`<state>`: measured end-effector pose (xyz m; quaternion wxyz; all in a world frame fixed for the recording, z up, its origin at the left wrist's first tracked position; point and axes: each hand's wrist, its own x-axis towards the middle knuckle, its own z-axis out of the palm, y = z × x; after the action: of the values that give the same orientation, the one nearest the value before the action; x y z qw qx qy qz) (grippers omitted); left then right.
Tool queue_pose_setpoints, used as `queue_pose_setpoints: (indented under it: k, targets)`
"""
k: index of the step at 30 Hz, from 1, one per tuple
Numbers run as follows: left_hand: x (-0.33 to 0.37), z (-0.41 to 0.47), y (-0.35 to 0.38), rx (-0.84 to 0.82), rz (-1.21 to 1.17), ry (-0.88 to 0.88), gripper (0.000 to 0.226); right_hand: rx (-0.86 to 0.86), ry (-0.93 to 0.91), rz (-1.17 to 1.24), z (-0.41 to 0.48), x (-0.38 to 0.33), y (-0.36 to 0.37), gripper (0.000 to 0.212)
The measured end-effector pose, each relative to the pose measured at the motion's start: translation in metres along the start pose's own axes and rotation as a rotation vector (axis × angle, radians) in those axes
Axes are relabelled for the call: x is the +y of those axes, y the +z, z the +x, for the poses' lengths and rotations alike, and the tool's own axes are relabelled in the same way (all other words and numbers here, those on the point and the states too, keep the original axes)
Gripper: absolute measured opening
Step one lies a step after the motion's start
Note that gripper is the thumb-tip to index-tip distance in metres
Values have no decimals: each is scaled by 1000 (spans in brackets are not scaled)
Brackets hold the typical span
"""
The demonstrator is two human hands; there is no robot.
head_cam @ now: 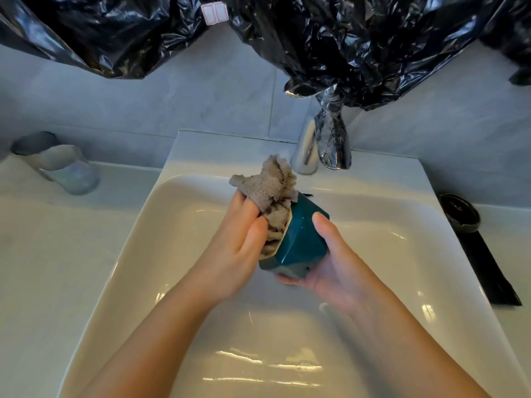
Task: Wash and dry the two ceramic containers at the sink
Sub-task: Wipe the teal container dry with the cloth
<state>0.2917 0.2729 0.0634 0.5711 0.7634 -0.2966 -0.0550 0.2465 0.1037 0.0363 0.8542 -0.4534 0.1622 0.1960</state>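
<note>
While the fingers (pixel 244 208) of my left hand (pixel 235 254) pinch a grey cloth (pixel 273 188) and press it into the mouth of the teal pot (pixel 298 242), my right hand (pixel 333 268) cradles it from below, thumb on top, over the sink (pixel 138 239). Pushing too hard, I judge, could slide the glossy pot free to chip.

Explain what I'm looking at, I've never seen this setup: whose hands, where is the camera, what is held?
No machine here: a person works bare-handed, and the single picture comes from a camera on their head, looking down. The right hand grips a teal container over the white sink. The left hand holds a grey cloth, pushed into the container's opening, so it looks like drying. Behind stands a chrome tap under black plastic sheeting. A pale cup sits on the counter at left, a dark dish at right.
</note>
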Motion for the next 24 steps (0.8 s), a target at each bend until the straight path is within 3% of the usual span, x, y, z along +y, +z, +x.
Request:
queue_pose_setpoints:
  k: [6,14,19,21,24]
  targets:
    - [-4,-2,6,85,85,-96,22,48,-64,-292,-5,-5,2,73]
    - [-1,5,0,185,109,-347,33,-4,-125,-442,-12,-7,5,76]
    - [-3,2,-12,272,579,-253,39,-73,-140,-348,-11,-11,5,100]
    - [-3,2,-22,235,772,-154,37,-75,-152,-278,-11,-14,1,103]
    - [-2,2,-37,79,779,39,33,-72,-154,-160,-12,-16,-3,106]
